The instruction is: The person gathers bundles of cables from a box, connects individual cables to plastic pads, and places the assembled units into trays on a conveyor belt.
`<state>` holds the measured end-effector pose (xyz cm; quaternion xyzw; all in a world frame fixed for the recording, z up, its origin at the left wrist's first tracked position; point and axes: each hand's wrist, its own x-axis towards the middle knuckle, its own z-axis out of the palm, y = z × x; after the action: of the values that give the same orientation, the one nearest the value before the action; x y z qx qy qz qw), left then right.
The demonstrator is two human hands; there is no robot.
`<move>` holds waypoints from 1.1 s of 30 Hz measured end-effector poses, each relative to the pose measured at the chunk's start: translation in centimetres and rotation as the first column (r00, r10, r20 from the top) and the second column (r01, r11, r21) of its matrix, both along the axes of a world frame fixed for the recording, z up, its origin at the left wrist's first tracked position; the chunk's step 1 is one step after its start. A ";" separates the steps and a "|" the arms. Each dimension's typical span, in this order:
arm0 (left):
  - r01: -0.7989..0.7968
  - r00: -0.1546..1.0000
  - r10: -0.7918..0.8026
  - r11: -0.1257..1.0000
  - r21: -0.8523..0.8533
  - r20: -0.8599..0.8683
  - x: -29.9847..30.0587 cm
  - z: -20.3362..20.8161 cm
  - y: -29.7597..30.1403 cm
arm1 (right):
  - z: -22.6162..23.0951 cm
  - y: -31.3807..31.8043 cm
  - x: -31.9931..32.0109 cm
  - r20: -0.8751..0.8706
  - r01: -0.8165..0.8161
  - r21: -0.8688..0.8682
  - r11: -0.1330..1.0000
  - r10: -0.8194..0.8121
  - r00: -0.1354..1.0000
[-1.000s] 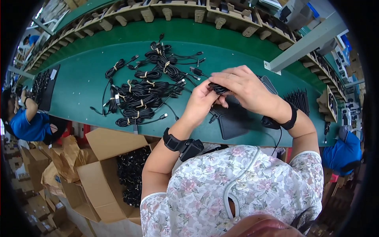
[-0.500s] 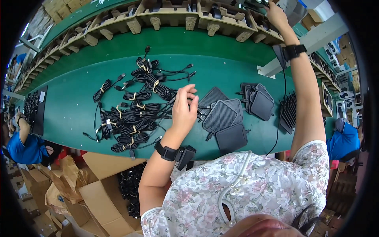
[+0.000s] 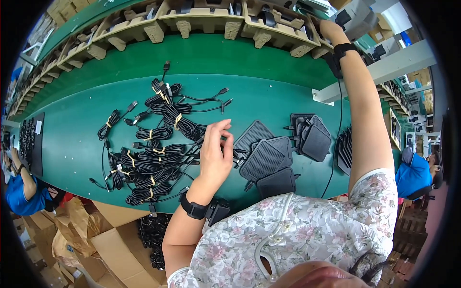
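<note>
My left hand [image 3: 216,152] hovers over the middle of the green bench, its fingers loosely bent and the thumb apart, with nothing visible in it. To its left lies a heap of black cables [image 3: 158,153], coiled and tied with pale bands. Flat black square pads [image 3: 261,158] with short plugs overlap just to its right. My right hand [image 3: 331,31] reaches to the far right, at the end of a brown moulded tray [image 3: 305,41]. Its fingertips are hidden there, so I cannot see what they touch.
More black pads [image 3: 314,137] lie farther right, with a standing row [image 3: 345,151] beside my right arm. A white post [image 3: 374,72] rises behind that arm. An open carton [image 3: 120,254] sits below the bench. People in blue work at the left [image 3: 21,194] and right [image 3: 414,175].
My right hand has come down slightly toward the tray's end. The view has shifted a little; my left hand stays between the cables and the pads.
</note>
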<state>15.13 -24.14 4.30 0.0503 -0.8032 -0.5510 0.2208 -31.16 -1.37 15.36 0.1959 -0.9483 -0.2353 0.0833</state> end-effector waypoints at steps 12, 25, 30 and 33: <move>-0.008 1.000 0.008 1.000 0.004 0.014 0.0 0.4 0.1 | -4.8 1.5 -4.4 -0.125 -0.059 -0.344 0.937 0.016 0.992; -0.004 1.000 0.004 0.998 0.064 0.012 -0.1 -0.2 0.1 | -1.7 -0.3 2.4 -0.110 0.121 -0.388 0.914 -0.177 0.978; -0.036 0.999 0.036 0.999 -0.001 -0.015 -0.6 -1.4 -0.1 | -2.7 0.1 2.3 -0.065 0.095 -0.480 0.872 -0.143 0.987; -0.038 0.999 0.037 0.999 -0.032 -0.018 -0.6 -1.4 -0.3 | -1.2 0.7 3.8 0.090 -0.034 -0.708 0.705 0.137 0.986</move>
<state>14.57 -24.47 2.88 0.0570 -0.8090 -0.5341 0.2389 -27.39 -0.64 14.21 0.2087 -0.9595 0.1618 0.0979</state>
